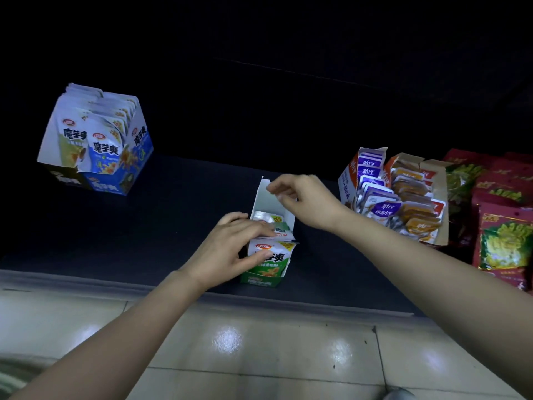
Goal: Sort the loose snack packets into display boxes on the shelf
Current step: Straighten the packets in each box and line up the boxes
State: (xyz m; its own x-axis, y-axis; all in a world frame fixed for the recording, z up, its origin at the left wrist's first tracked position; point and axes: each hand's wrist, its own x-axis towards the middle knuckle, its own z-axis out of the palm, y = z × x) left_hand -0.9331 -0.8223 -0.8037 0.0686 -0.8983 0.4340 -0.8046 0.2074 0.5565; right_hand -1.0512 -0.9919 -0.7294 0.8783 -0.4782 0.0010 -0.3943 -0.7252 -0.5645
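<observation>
A green and white display box (261,280) stands near the front edge of the dark shelf (173,226), holding green snack packets (274,256). My left hand (230,249) grips the packets at the box's left side, thumb on the front packet and fingers over the ones behind. Above the box's tall white back flap (264,197), my right hand (300,197) hovers with fingers loosely curled near the flap's top edge; whether it pinches the flap is unclear.
A blue and white display box (98,140) full of packets sits at the back left. To the right stand an opened box of purple packets (372,186) and one of orange packets (415,203), then red bags (504,226). Tiled floor (259,342) lies below the shelf edge.
</observation>
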